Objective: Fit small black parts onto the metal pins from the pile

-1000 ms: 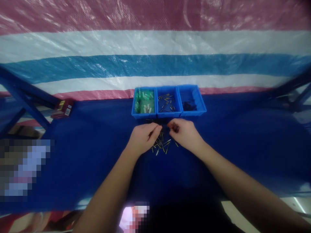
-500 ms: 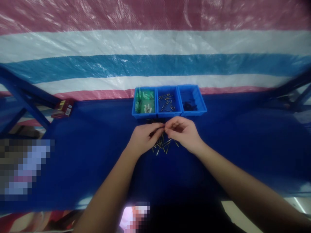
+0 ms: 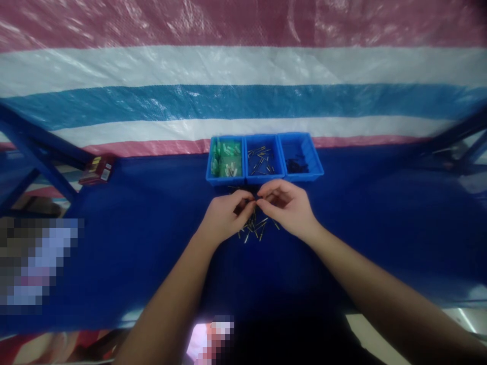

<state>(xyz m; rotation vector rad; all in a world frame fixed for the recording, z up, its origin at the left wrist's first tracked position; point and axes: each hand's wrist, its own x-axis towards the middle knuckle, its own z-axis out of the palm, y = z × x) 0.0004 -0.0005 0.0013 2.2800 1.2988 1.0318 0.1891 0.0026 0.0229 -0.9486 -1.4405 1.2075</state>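
Note:
My left hand (image 3: 227,213) and my right hand (image 3: 288,207) meet fingertip to fingertip above the blue tabletop. Both are closed in a pinch around something small and dark between them, too small to name. Below and between the hands lies a loose pile of thin brass-and-silver metal pins (image 3: 254,228), partly covered by my fingers. Just beyond stand three blue bins in a row. White pieces on green plastic fill the left bin (image 3: 225,181). Several similar metal pins lie in the middle bin (image 3: 265,179). Small black parts rest in the right bin (image 3: 317,165).
A dark red box (image 3: 96,170) sits at the table's back left, near a blue metal frame (image 3: 49,157). A striped plastic sheet (image 3: 243,101) hangs behind the table (image 3: 133,243). Another blue frame (image 3: 449,134) stands at the right.
My fingertips have shifted slightly, the right fingers lifting and arching a little more, and a small dark piece shows between the hands. The bins and the pin pile look the same.

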